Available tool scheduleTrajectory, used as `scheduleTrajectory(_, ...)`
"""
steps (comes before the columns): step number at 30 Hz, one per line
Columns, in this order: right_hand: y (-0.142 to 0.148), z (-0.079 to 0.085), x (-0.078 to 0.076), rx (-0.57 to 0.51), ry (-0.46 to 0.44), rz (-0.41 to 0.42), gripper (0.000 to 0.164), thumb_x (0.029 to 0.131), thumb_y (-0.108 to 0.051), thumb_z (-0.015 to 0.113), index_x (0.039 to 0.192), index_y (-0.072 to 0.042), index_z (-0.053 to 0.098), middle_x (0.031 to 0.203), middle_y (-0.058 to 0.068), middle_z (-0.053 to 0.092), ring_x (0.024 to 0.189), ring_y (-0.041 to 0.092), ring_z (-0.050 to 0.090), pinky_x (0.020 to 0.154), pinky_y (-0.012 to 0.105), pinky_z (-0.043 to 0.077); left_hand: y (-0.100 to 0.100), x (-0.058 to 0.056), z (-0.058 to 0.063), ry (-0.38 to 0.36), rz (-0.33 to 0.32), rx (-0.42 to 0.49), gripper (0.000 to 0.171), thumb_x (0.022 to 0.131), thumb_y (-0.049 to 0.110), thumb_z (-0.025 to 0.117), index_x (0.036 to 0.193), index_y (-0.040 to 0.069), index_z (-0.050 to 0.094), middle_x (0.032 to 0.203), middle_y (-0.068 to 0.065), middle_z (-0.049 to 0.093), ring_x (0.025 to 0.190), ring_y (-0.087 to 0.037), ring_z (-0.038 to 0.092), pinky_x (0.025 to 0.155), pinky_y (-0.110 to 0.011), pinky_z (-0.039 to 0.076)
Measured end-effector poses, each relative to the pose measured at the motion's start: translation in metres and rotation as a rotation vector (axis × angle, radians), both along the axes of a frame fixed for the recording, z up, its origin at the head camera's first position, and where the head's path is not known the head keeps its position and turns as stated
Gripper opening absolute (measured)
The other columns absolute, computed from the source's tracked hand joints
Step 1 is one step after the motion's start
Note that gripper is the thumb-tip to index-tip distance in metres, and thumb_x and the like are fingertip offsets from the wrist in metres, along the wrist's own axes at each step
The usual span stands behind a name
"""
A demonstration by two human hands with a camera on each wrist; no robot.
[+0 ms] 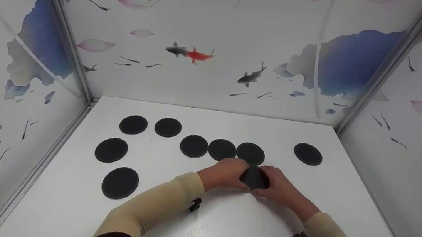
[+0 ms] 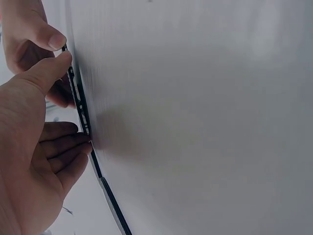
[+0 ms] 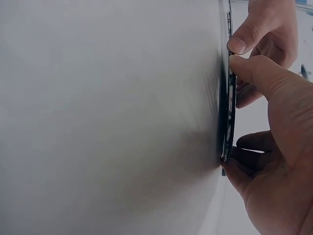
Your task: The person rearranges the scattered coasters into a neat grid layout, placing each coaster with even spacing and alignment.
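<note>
Both hands hold one round black coaster [image 1: 255,178] between them, low over the white table. My left hand [image 1: 226,173] grips its left edge and my right hand [image 1: 280,187] its right edge. In the left wrist view, the left thumb and fingertips meet the thin rim of the coaster [image 2: 79,100]. From the right wrist, the right thumb and fingers pinch the same coaster [image 3: 230,107], the two thumbs close together on its near side. Just beyond it lie three more coasters in a row, the right one [image 1: 250,153] closest to the hands, then a middle one [image 1: 222,149] and a left one [image 1: 194,146].
At the left of the table [image 1: 223,228] lie several more black coasters, one [image 1: 120,183] nearest the front and another [image 1: 133,125] at the back. A single coaster [image 1: 308,154] sits at the back right. Printed panels [image 1: 220,26] wall three sides.
</note>
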State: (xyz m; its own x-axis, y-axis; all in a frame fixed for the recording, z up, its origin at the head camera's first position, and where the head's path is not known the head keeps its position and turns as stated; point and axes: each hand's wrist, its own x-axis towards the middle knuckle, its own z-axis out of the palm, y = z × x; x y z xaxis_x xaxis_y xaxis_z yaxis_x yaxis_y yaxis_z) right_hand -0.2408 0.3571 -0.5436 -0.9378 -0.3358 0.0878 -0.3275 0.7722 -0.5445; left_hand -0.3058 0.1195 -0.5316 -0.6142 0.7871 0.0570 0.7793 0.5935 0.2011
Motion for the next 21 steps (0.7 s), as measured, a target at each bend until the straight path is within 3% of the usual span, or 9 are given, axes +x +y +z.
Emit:
scheduleTrajectory(13, -0.0021, 0.0024, -0.0019, 0.067, -0.037, -0.034, 0.079, 0.088, -0.029, 0.096, 0.152, 0.0, 0.06, 0.142, 0.016, 0.063, 0.132, 0.035, 0.056, 0.113, 0.057, 0.048, 0.0018, 0.0032, 0.0012, 0.032, 0.025, -0.019, 0.057, 0.092, 0.054, 0.085, 0.129, 0.012, 0.074, 0.115, -0.003, 0.074, 0.108, -0.021, 0.071, 0.097, -0.036, 0.058)
scheduleTrajectory(21, -0.0021, 0.0028, 0.0005, 0.068, -0.039, -0.021, 0.081, 0.087, -0.033, 0.097, 0.151, 0.001, 0.06, 0.143, 0.016, 0.063, 0.131, 0.035, 0.056, 0.112, 0.058, 0.049, 0.0007, 0.0069, 0.0026, 0.034, 0.025, -0.035, 0.059, 0.094, 0.057, 0.082, 0.129, 0.01, 0.074, 0.116, -0.003, 0.073, 0.107, -0.02, 0.07, 0.096, -0.034, 0.058)
